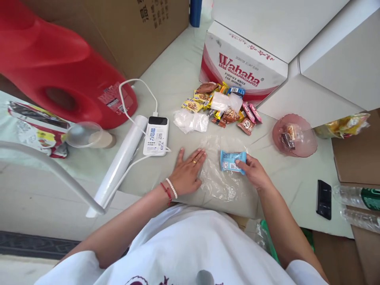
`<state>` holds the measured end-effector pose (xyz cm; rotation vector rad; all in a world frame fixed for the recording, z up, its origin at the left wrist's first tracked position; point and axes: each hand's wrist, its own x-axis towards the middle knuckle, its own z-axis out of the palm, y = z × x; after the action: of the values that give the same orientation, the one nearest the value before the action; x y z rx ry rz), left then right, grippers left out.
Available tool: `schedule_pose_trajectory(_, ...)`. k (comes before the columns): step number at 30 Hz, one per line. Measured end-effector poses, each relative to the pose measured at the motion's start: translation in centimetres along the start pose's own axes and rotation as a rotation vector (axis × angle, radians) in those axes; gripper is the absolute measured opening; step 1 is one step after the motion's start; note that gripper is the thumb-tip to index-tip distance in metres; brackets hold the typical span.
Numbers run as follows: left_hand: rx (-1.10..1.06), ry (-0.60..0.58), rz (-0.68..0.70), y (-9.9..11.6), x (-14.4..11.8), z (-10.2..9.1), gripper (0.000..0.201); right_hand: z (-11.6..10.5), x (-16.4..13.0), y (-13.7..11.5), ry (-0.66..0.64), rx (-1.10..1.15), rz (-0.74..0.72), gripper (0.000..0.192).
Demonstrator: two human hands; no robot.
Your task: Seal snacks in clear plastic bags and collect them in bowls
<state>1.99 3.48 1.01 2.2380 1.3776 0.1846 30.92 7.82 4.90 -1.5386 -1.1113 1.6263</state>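
My right hand (253,171) grips a light-blue wrapped snack packet (230,161) by its right end, thumb on top. The packet is held over a sheet of clear plastic film (219,186) spread on the table. My left hand (188,172) lies flat with its fingers stretched out, touching the film's left edge. Beyond the film is a pile of wrapped snacks (230,116) in yellow, brown, pink and blue. Some crumpled clear plastic packets (190,120) lie at the pile's left side.
Left of my hands are a white power bank (156,136) with a cable, a white roll (121,162), a plastic cup (84,134) and a large red jug (74,71). A Wahaha carton (237,65) stands behind. To the right are a pink bowl (304,138) with snacks and a black phone (323,200).
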Motion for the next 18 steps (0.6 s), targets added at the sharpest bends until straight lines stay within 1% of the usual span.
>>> schedule_pose_trajectory(2,0.014,0.001,-0.017,-0.1,-0.5,-0.1,0.093,-0.1,0.0,1.6,0.084,0.083,0.055,0.045)
schedule_pose_trajectory(4,0.024,-0.004,-0.024,-0.3,-1.1,-0.1,0.091,-1.1,-0.3,2.6,0.205,0.163,0.058,0.047)
schedule_pose_trajectory(6,0.032,-0.010,-0.022,-0.4,-1.5,-0.1,0.090,-2.4,-1.1,2.6,0.284,0.192,0.034,0.049)
schedule_pose_trajectory(7,0.037,-0.011,-0.022,-0.4,-1.6,-0.1,0.089,-2.8,-1.6,2.3,0.300,0.191,0.018,0.049)
schedule_pose_trajectory(9,0.048,-0.013,-0.025,-0.5,-1.6,0.0,0.089,-3.0,-2.4,1.4,0.264,0.164,-0.018,0.048)
schedule_pose_trajectory(11,0.060,-0.024,-0.026,-0.5,-1.4,0.0,0.090,-2.2,-2.6,0.4,0.127,0.102,-0.054,0.045)
schedule_pose_trajectory(13,0.074,-0.036,-0.024,-0.6,-1.2,0.0,0.090,-0.7,-1.8,0.1,-0.046,-0.004,-0.055,0.045)
schedule_pose_trajectory(14,0.081,-0.037,-0.023,-0.6,-1.2,0.0,0.090,0.1,-1.3,0.2,-0.103,-0.086,-0.048,0.046)
schedule_pose_trajectory(15,0.087,-0.035,-0.025,-0.7,-1.2,0.1,0.091,0.8,-0.7,0.4,-0.121,-0.192,-0.052,0.046)
schedule_pose_trajectory(16,0.091,-0.028,-0.028,-0.7,-1.2,0.1,0.091,1.4,-0.1,0.7,-0.095,-0.321,-0.071,0.046)
schedule_pose_trajectory(17,0.092,-0.019,-0.030,-0.8,-1.4,0.1,0.091,1.9,0.2,1.0,-0.026,-0.458,-0.107,0.046)
schedule_pose_trajectory(18,0.090,-0.008,-0.031,-0.8,-1.6,0.2,0.092,2.1,0.2,1.3,0.071,-0.587,-0.157,0.048)
